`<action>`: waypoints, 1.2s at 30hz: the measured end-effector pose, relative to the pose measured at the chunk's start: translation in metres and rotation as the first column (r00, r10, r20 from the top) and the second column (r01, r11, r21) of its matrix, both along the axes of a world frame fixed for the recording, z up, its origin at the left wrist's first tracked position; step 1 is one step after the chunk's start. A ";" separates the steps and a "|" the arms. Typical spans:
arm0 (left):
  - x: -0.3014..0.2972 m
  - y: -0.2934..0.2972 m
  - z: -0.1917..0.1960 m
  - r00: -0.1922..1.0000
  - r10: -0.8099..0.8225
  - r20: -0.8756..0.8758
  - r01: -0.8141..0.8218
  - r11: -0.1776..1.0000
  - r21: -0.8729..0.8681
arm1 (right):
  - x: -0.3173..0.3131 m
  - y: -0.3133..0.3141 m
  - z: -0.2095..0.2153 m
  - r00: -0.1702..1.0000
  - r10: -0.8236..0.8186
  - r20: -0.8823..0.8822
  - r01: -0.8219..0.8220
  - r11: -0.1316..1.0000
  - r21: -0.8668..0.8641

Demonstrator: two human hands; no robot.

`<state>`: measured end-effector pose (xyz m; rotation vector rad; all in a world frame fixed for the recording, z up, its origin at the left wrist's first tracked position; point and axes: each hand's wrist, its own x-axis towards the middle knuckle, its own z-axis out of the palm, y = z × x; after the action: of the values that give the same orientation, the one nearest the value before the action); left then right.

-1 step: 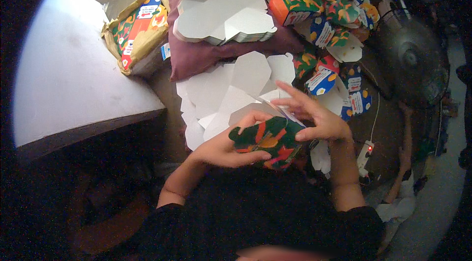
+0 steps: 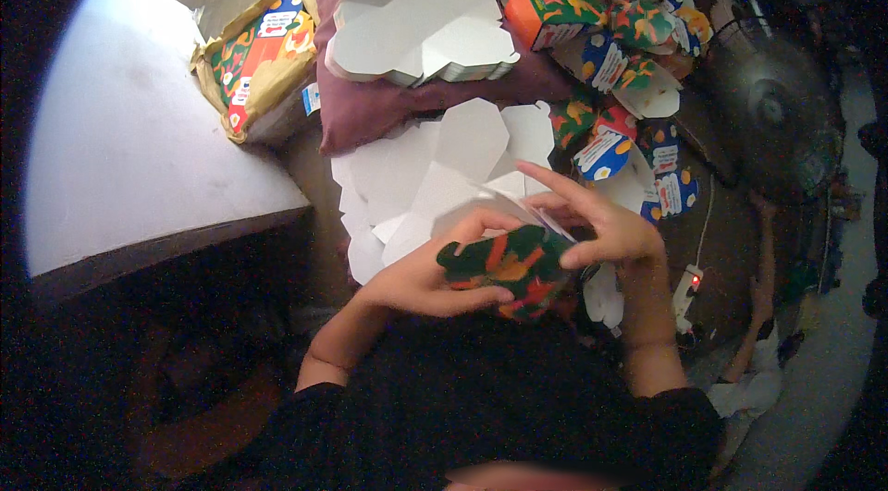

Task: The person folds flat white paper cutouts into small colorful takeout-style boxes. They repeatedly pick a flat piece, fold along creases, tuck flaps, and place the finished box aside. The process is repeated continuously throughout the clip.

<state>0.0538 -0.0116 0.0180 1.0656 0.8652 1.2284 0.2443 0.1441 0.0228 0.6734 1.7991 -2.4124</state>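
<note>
My left hand [image 2: 421,280] grips a folding paper carton [image 2: 509,264] printed green with orange and red shapes, its thumb across the near face and its fingers behind. My right hand [image 2: 606,230] is at the carton's right side. Its thumb presses near the edge, the index finger stretches out, and the other fingers curl behind a pale flap. The carton is partly folded and held just above a spread of flat white carton blanks [image 2: 398,167]. My hands hide its far side.
A neat stack of white blanks [image 2: 416,19] rests on a purple cushion [image 2: 338,112]. Several printed cartons [image 2: 560,10] lie heaped at the right. A paper-wrapped bundle [image 2: 254,52] stands by a white table [image 2: 139,140]. At right are a lit power strip [image 2: 687,292] and another person's arm [image 2: 760,278].
The carton has tilted and shifted slightly to the right in my hands. The fingers of my right hand have drawn in a little behind its flap.
</note>
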 end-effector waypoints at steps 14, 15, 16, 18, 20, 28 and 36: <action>-0.078 -0.019 -0.109 -0.084 0.145 -0.986 -0.723 0.672 0.161 | 0.006 0.125 -0.007 0.729 -0.634 -0.259 0.415 0.109 0.903; -0.078 -0.022 -0.115 -0.113 0.151 -0.982 -0.714 0.675 0.185 | 0.006 0.122 -0.020 0.743 -0.591 -0.314 0.467 0.121 0.876; -0.076 -0.024 -0.119 -0.098 0.111 -0.989 -0.725 0.673 0.147 | 0.006 0.113 -0.034 0.729 -0.600 -0.330 0.514 0.162 0.842; -0.073 -0.026 -0.123 -0.100 0.077 -0.992 -0.730 0.672 0.126 | 0.003 0.088 -0.060 0.705 -0.639 -0.308 0.617 0.337 0.711; -0.069 -0.025 -0.122 -0.163 0.124 -0.979 -0.712 0.672 0.204 | -0.005 0.055 -0.084 0.756 -0.641 -0.129 0.562 0.536 0.630; -0.071 -0.027 -0.117 0.327 0.461 -0.825 -0.849 0.527 -0.042 | -0.035 -0.033 -0.119 0.832 -0.497 0.244 -0.015 0.420 0.907; -0.085 -0.025 -0.108 0.560 0.782 -0.274 -0.825 0.557 -0.096 | -0.012 -0.017 -0.079 0.865 -0.485 -0.126 0.442 0.620 0.649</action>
<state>-0.0308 -0.0363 -0.0901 0.5865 1.7439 1.7430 0.2323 0.1275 -0.0566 1.4162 2.7601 -1.8546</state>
